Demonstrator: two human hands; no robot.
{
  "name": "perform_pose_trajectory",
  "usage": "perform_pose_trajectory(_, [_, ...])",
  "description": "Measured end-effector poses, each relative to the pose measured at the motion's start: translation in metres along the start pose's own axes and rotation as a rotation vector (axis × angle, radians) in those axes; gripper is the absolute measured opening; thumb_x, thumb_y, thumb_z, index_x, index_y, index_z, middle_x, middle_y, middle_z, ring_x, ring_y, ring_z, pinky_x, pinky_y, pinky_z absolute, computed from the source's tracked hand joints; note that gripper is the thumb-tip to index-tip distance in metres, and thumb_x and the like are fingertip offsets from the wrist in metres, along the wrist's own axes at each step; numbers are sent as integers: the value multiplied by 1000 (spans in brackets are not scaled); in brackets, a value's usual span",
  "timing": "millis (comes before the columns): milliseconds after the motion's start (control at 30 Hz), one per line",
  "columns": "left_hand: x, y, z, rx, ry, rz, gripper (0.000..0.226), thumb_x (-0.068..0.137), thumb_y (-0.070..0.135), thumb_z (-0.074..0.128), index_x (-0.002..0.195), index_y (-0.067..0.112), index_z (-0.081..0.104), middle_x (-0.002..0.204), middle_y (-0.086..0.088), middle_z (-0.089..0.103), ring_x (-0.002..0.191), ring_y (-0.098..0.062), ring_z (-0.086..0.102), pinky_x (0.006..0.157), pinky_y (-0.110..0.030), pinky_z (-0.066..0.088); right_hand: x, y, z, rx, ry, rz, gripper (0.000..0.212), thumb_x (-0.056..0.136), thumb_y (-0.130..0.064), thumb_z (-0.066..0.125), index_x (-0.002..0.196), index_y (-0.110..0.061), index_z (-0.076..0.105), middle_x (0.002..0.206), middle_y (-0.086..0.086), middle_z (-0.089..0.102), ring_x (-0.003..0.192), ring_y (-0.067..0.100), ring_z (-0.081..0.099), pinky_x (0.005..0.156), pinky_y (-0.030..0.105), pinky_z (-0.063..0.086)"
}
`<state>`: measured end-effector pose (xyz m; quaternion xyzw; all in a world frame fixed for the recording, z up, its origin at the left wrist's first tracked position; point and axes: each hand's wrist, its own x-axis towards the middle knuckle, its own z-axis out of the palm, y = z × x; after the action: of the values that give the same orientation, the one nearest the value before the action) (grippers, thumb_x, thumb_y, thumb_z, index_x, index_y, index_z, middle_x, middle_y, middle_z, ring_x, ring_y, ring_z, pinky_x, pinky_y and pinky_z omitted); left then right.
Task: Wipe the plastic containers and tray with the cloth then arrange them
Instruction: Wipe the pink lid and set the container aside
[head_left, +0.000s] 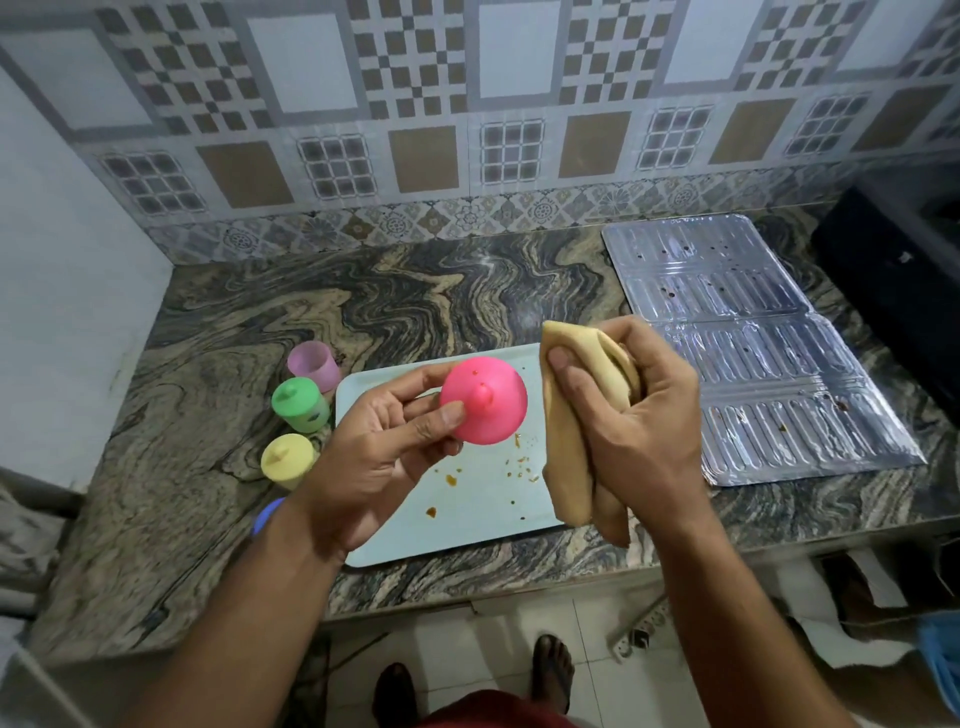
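Observation:
My left hand (384, 447) holds a pink plastic lid (485, 400) with a knob above the pale blue tray (488, 499), thumb on its face. My right hand (623, 410) grips a folded tan cloth (569, 467) just right of the lid, apart from it. Brown crumbs and stains dot the tray. Left of the tray stand a purple container (314, 366) without a lid, a green lidded container (300, 404) and a yellow lidded container (287, 460). A blue object (266, 517) peeks out behind my left wrist.
The marbled stone counter (218, 364) runs to a tiled wall behind and a white wall at left. A creased foil sheet (748, 348) lies at right, a black appliance (893, 280) beyond it. My feet stand on the floor below the counter edge.

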<state>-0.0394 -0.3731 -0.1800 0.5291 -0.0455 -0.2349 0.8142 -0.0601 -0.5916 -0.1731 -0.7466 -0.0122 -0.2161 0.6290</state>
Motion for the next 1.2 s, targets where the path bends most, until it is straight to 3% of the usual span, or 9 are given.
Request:
perform_pose_trajectory(100, [2,0,4,31,16,-16,32,86,11,74,117,15,78,98,-7,73,82,-13,56,71,-18,53,-4,-2,5,0,-73,-3,11,94,-11,79,94,-11,68,77,-11,67,68,1,59,64,19,49])
perform_pose_trajectory(200, [4,3,9,-1,3,-40,40,89,11,65,128,7,69,92,-2,73,76,-8,59,68,-17,53,-2,-4,10,-27,-82,-8,10,94,-16,77,99,-11,70,80,-9,69,70,3,62,66,21,50])
perform_pose_trajectory(400, [4,-1,22,130,67,84,31,88,15,70,118,21,73,99,-4,79,82,-8,66,78,-23,51,-4,-9,20,-123,115,-75,14,90,-21,79,90,-21,65,76,-12,66,64,10,63,61,27,50])
perform_pose_trajectory(600, [4,-7,29,188,130,173,29,87,17,72,116,23,74,98,-8,80,85,-13,66,78,-24,51,-7,-6,28,-229,190,-162,19,92,-19,82,87,-10,66,77,0,66,67,22,64,61,38,52])
perform_pose_trajectory(800, [6,-8,34,-73,243,106,34,84,15,72,118,15,72,93,-3,76,77,-6,66,75,-20,54,-23,-8,29,-278,147,-227,18,91,-14,84,88,-12,66,80,-4,65,70,0,59,67,13,43])
perform_pose_trajectory(933, [3,-5,34,-304,246,54,22,84,7,75,99,20,83,97,2,75,74,-4,63,65,-17,55,-24,-9,23,-116,211,-104,16,89,-24,78,92,-29,64,82,-6,69,70,14,66,64,37,55])
perform_pose_trajectory(1033, [1,-3,36,-335,260,47,19,82,10,68,84,21,84,93,5,76,71,-3,63,62,-16,54,-21,-14,17,-89,205,-93,14,84,-30,72,90,-34,60,79,-9,67,67,9,63,64,30,53])
perform_pose_trajectory(1100, [1,-4,34,-331,255,45,20,84,7,73,93,20,84,98,3,76,73,-4,64,63,-17,54,-20,-18,17,-87,184,-102,15,83,-28,72,90,-35,60,77,-13,66,66,5,62,64,24,51])
perform_pose_trajectory(1200, [2,-7,29,-319,239,46,30,84,12,70,112,18,79,107,-2,74,79,-7,63,66,-19,56,-20,-18,21,-89,174,-91,13,83,-29,73,89,-29,61,77,-12,66,65,8,62,62,31,53])
